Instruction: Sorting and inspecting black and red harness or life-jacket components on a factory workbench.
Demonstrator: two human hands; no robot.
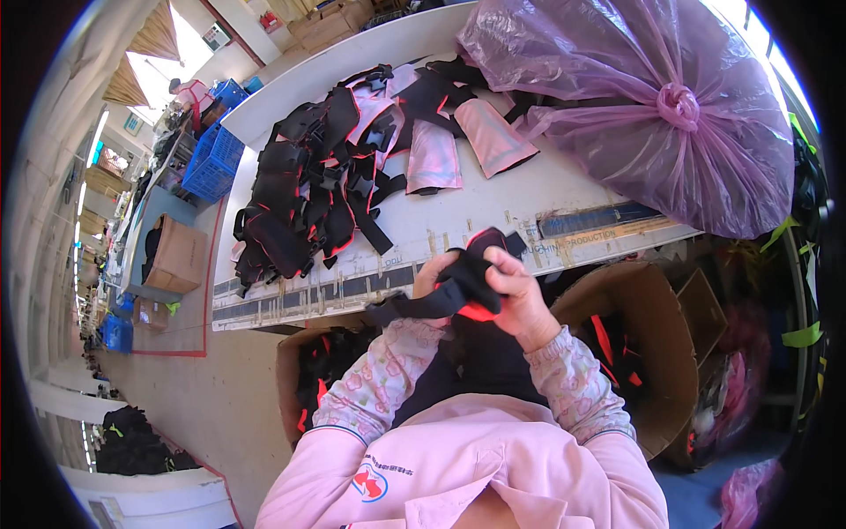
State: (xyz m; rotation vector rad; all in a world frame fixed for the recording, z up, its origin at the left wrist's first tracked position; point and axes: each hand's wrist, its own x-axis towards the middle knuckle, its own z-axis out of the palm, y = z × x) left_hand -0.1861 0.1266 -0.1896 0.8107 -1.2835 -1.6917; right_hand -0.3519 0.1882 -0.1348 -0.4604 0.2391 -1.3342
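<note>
Just in front of the table's near edge, a black fabric brace (pixel 476 275) with bright red edging and straps is between my two hands. My left hand (pixel 430 280) is closed on its left side, with some fingers hidden behind the cloth. Thumb and fingers of my right hand (pixel 520 295) pinch its right side. A black strap (pixel 410 307) sticks out to the left below my left hand. On the white table (pixel 423 234) lies a heap of similar black braces (pixel 300 176), some with the pale pink lining showing. Two pale pink pieces (pixel 434 157) lie beside the heap.
A large knotted purple plastic bag (pixel 617 97) covers the table's right end. Cardboard boxes (pixel 656 317) holding black and red pieces stand below the table edge. Across the aisle at left are blue crates (pixel 214 163) and a brown carton (pixel 176 256).
</note>
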